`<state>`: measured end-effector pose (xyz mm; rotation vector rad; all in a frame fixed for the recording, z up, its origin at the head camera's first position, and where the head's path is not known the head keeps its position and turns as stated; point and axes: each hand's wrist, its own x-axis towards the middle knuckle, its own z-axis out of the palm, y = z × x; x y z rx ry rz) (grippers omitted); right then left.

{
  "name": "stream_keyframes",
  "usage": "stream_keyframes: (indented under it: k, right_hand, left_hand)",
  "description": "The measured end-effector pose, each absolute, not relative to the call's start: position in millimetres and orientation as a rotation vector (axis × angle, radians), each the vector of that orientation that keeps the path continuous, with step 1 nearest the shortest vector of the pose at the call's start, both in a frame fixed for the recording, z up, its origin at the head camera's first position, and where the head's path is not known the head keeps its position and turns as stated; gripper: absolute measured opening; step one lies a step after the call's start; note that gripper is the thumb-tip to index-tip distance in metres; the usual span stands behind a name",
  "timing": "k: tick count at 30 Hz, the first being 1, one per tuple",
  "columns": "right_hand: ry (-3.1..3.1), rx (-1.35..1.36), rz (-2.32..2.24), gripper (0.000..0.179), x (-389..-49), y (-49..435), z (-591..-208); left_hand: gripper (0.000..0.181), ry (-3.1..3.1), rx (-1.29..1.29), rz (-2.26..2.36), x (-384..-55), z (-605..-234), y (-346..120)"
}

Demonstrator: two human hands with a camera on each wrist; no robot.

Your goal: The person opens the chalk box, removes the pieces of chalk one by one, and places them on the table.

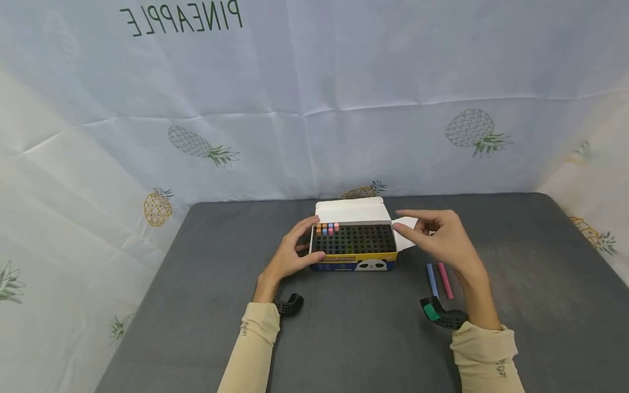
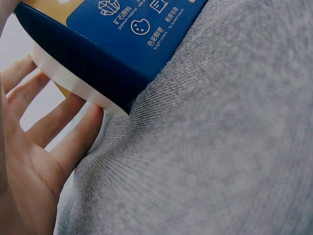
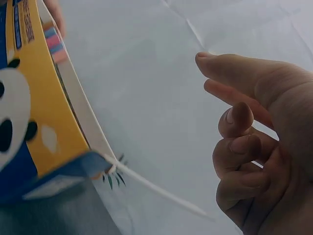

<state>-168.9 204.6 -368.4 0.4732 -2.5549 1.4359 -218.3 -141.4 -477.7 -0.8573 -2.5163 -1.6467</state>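
Note:
A yellow and blue chalk box with a panda on its front lies with its lid flap raised at the back. Inside, a black insert full of holes holds several orange, blue and pink chalk sticks at its back left corner. My left hand grips the box's left end, thumb at the front edge; the left wrist view shows fingers against the end wall. Off the box's right end, my right hand is raised and holds nothing. Its thumb and index finger are extended apart, the others curled in.
On the grey table, a blue chalk stick and a pink chalk stick lie below the right hand. A white side flap sticks out from the box's right end. A pineapple-print cloth hangs behind the table.

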Motion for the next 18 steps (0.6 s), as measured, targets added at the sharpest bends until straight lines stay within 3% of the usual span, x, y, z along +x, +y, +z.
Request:
stream_keyframes:
  k: [8,18]
  right_hand:
    - [-2.585,0.586,1.424,0.03,-177.4,182.1,-368.8]
    - [-2.55,0.69,1.479,0.03,-197.4,154.5,-378.0]
  left_hand:
    - [0.077,-2.531,-0.859,-1.67,-207.3,-456.8,-137.3]
    - [0.077,-2.507,-0.871,-1.667,-217.8,-478.4,-142.1]
